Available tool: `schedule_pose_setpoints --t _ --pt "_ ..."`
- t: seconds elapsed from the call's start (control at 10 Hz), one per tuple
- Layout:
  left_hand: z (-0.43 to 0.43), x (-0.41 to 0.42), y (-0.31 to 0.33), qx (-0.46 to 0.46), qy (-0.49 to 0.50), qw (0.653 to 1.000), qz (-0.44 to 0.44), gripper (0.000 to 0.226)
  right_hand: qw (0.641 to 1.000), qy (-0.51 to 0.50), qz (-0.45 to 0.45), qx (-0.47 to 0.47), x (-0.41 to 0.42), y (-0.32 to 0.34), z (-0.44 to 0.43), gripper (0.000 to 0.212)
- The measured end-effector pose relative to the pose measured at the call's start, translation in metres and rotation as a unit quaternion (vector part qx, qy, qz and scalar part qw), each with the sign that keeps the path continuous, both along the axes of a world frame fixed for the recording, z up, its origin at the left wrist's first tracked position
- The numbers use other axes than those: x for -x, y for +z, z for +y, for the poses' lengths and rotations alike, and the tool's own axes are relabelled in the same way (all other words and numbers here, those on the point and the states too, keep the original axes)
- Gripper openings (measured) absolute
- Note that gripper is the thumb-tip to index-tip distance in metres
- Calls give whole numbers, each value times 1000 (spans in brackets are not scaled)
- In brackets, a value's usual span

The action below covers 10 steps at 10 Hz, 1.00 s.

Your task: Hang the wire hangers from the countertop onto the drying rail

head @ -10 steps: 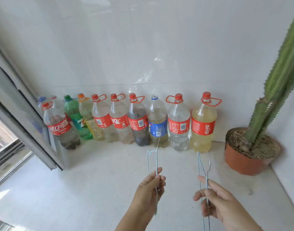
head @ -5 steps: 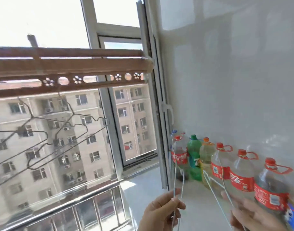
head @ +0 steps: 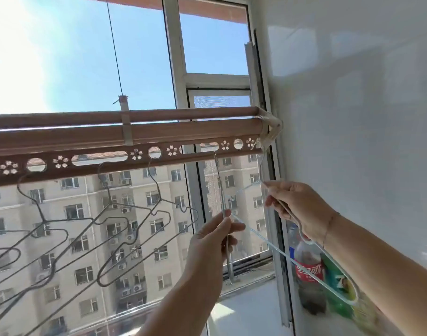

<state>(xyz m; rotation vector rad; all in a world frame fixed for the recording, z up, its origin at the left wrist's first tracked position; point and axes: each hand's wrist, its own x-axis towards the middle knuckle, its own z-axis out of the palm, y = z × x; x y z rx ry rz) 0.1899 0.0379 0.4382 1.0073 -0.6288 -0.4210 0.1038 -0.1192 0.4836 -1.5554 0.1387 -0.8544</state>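
My left hand (head: 215, 238) pinches a silvery wire hanger (head: 219, 185), right hand (head: 299, 209) a pale-blue wire hanger (head: 268, 241). Risk: loose pinch, hooks miss brown perforated rail (head: 86, 138), twelve o'clock.

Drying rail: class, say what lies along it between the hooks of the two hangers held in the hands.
In the head view, a flower cut-out and a round hole of the drying rail, with nothing hung in either.
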Motion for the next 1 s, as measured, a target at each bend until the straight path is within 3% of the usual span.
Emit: schedule_pose_setpoints --t 0.3,0.8,1.0 --pt "-3 -30 14 39 2 999 -9 19 1000 -15 -2 27 -57 25 -20 23" --pt "-9 -46 4 12 26 1000 -7 18 997 -32 63 40 -71 11 -30 27" --pt "12 -52 -23 -2 98 994 -44 30 987 -62 99 106 -63 8 -30 26"
